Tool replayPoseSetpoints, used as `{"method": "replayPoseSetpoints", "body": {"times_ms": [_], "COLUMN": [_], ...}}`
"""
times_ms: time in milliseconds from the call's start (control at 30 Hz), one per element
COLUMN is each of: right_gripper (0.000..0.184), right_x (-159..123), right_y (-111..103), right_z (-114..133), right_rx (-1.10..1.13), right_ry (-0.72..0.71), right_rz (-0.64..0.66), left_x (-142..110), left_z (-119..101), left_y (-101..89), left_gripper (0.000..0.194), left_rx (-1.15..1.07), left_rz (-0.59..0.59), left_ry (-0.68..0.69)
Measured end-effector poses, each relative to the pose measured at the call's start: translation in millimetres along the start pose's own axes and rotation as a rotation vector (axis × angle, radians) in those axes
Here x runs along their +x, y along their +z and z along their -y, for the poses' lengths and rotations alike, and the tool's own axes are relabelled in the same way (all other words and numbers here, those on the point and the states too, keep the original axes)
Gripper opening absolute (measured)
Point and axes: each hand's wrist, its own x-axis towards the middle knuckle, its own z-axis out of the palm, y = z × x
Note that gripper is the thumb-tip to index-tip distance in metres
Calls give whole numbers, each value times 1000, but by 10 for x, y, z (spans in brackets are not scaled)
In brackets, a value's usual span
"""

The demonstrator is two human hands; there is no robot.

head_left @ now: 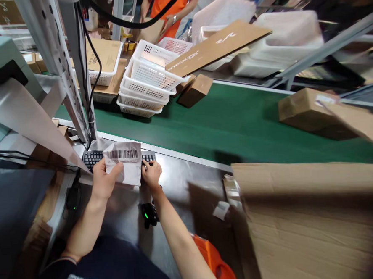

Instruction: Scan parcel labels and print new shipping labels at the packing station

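My left hand is closed on a white paper slip with a barcode, held up over a black keyboard. My right hand rests at the slip's right edge, fingers curled down on the keyboard's keys. Both hands are over the dark worktop. A black scanner with a green light lies on the worktop under my right forearm.
A green conveyor belt carries stacked white baskets and cardboard boxes. A large flat cardboard sheet fills the lower right. A metal post with cables stands left. A person in orange works at the far side.
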Motion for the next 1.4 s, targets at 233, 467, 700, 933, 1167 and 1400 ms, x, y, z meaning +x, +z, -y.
{"method": "replayPoseSetpoints", "body": {"times_ms": [233,467,700,933,1167,1400], "right_gripper": [54,65,52,52,49,45], "right_x": [28,-95,-250,-188,-111,-51], "right_y": [20,-67,-106,-113,-108,-26], "right_z": [-153,-396,-513,-473,-318,-55], "right_rx": [60,108,13,-54,-81,-66], "right_ry": [122,134,45,-1,17,-30], "right_rz": [-28,51,82,20,12,20], "left_x": [-24,-7,0,-14,-21,-31], "left_z": [-18,24,50,29,18,16], "left_y": [-2,-14,-29,-3,-13,0], "left_gripper": [28,26,29,28,25,25], "left_rx": [-3,-17,-40,-58,-72,-59], "left_rz": [-11,-6,-28,-33,-28,-6], "left_ry": [4,10,11,18,35,35]}}
